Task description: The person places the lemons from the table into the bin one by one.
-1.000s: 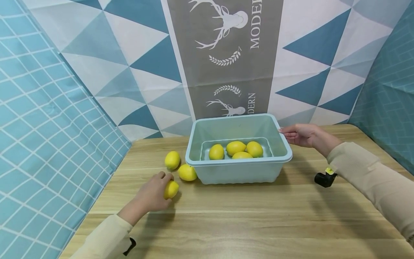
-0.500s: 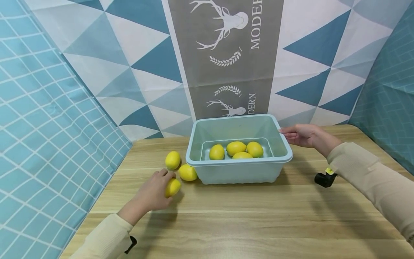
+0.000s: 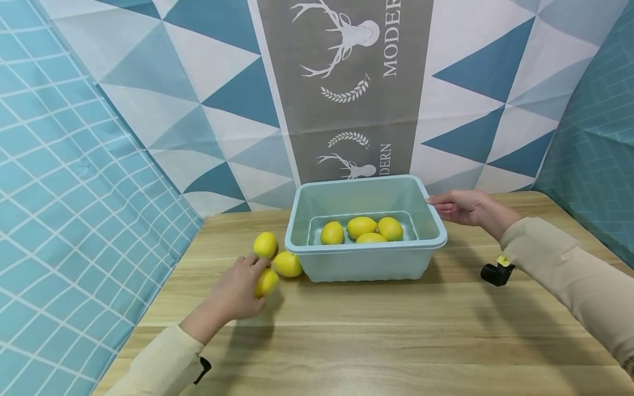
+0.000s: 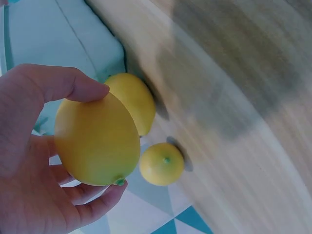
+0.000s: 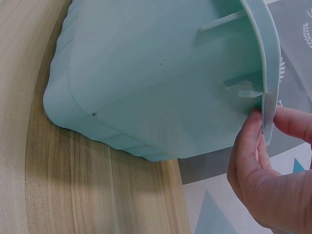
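My left hand grips a yellow lemon, thumb on one side and fingers curled round the other. Past it in the left wrist view are two more lemons on the table: one beside the bin's left side and another a little farther back. The pale blue plastic bin stands near the back wall with several lemons on its floor. At the bin's right end my right hand pinches the rim, fingers beneath the lip and thumb on its other side.
The wooden table meets a patterned back wall just behind the bin. A blue grid-patterned sheet borders the left side. A black device with a yellow tag shows under the right sleeve.
My left hand has shifted slightly right and up with the lemon in its grip. The right hand and the bin stay where they were.
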The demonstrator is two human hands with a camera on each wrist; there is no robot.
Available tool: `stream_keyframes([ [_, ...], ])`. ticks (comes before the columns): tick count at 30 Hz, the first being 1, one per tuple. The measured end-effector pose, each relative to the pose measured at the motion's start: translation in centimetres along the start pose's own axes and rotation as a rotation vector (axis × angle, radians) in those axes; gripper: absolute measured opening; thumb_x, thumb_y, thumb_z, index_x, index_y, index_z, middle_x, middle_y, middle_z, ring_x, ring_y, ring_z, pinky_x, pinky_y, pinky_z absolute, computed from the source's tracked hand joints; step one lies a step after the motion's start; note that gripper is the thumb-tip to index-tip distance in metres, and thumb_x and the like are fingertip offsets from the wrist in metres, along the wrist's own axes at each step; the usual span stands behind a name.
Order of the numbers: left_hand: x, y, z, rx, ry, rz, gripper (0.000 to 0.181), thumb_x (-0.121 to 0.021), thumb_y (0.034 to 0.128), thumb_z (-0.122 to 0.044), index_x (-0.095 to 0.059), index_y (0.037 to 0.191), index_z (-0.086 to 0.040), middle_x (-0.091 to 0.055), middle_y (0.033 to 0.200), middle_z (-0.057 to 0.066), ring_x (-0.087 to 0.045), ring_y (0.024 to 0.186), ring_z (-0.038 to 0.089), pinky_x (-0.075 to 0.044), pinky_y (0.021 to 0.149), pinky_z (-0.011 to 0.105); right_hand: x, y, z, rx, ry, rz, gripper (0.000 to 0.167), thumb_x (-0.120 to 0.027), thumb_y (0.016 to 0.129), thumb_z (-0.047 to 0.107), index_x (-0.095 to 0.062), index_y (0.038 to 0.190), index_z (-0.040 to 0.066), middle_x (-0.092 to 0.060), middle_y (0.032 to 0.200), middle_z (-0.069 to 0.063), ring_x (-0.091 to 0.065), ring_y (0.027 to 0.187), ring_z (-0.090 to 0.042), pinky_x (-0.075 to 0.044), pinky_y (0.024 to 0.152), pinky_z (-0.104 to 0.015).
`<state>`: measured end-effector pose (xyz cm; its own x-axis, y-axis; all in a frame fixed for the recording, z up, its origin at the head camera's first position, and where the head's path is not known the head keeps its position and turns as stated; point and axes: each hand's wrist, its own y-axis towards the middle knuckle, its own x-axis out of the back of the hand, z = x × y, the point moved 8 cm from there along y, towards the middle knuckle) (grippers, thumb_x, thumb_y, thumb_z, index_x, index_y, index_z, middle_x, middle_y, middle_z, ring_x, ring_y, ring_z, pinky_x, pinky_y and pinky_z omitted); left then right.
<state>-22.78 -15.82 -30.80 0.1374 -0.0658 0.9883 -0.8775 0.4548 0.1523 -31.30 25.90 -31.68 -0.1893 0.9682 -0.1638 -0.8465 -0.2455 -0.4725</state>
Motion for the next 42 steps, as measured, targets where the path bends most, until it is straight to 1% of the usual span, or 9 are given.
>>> stream_keyframes([
  [9, 1.5, 0.4, -0.4, -0.003, 0.008, -0.024, 0.054, -0.074, 0.0616, -0.016, -0.058, 0.112, -0.007, -0.055, 0.099, 0.009, -0.047, 0.079, 0.021, -0.045, 0.062, 0.033, -0.1, 0.0, 0.2, 0.005, 0.001, 0.008, 0.016, -0.06, 0.092, 0.01, -0.069, 0.08, 0.013, -0.068, 0.081, 0.004, -0.065, 0.078, -0.004, -0.056, 0.077, -0.018],
  [16, 2.6, 1.0, -0.4, -0.019, 0.014, -0.04, 0.054, -0.076, 0.0627, -0.017, -0.058, 0.113, -0.006, -0.055, 0.096, 0.008, -0.046, 0.079, 0.02, -0.044, 0.065, 0.032, -0.3, 0.0, 0.3, 0.007, 0.005, 0.021, 0.016, -0.06, 0.093, 0.009, -0.069, 0.08, 0.012, -0.068, 0.081, 0.004, -0.065, 0.078, -0.004, -0.056, 0.077, -0.018],
  [19, 3.0, 1.2, -0.4, -0.027, 0.004, -0.039, 0.053, -0.076, 0.0632, -0.016, -0.058, 0.112, -0.006, -0.055, 0.095, 0.008, -0.046, 0.079, 0.02, -0.044, 0.064, 0.031, -0.2, 0.1, 0.3, 0.009, 0.008, 0.023, 0.017, -0.058, 0.093, 0.008, -0.069, 0.08, 0.012, -0.068, 0.081, 0.003, -0.065, 0.077, -0.004, -0.056, 0.077, -0.018],
  [25, 3.6, 1.4, -0.2, -0.033, -0.018, -0.034, 0.051, -0.075, 0.0643, -0.015, -0.058, 0.112, -0.007, -0.055, 0.096, 0.008, -0.047, 0.08, 0.02, -0.044, 0.062, 0.031, -0.2, 0.1, 0.2, 0.01, 0.01, 0.027, 0.02, -0.056, 0.094, 0.007, -0.069, 0.08, 0.012, -0.068, 0.081, 0.003, -0.066, 0.077, -0.004, -0.056, 0.078, -0.018],
  [35, 4.2, 2.1, -0.2, -0.059, -0.052, 0.005, 0.051, -0.076, 0.0648, -0.014, -0.059, 0.112, -0.007, -0.058, 0.099, 0.008, -0.051, 0.081, 0.02, -0.047, 0.064, 0.033, 0.0, 0.0, 0.1, 0.001, 0.009, -0.008, 0.016, -0.059, 0.093, 0.009, -0.068, 0.08, 0.013, -0.067, 0.083, 0.004, -0.065, 0.078, -0.004, -0.056, 0.079, -0.018],
  [39, 4.5, 2.4, -0.3, -0.078, -0.07, 0.009, 0.047, -0.076, 0.0645, -0.014, -0.06, 0.109, -0.009, -0.059, 0.099, 0.008, -0.051, 0.082, 0.02, -0.047, 0.065, 0.033, 0.0, 0.0, 0.0, 0.002, 0.01, -0.008, 0.016, -0.06, 0.092, 0.008, -0.068, 0.079, 0.013, -0.067, 0.083, 0.004, -0.065, 0.078, -0.004, -0.056, 0.079, -0.018],
  [42, 4.5, 2.7, -0.3, -0.086, -0.088, 0.024, 0.045, -0.076, 0.0652, -0.013, -0.06, 0.107, -0.011, -0.059, 0.099, 0.007, -0.052, 0.081, 0.02, -0.046, 0.066, 0.032, 0.0, 0.0, 0.0, 0.006, 0.01, -0.007, 0.017, -0.059, 0.092, 0.008, -0.068, 0.079, 0.013, -0.067, 0.082, 0.004, -0.065, 0.078, -0.004, -0.056, 0.078, -0.018],
])
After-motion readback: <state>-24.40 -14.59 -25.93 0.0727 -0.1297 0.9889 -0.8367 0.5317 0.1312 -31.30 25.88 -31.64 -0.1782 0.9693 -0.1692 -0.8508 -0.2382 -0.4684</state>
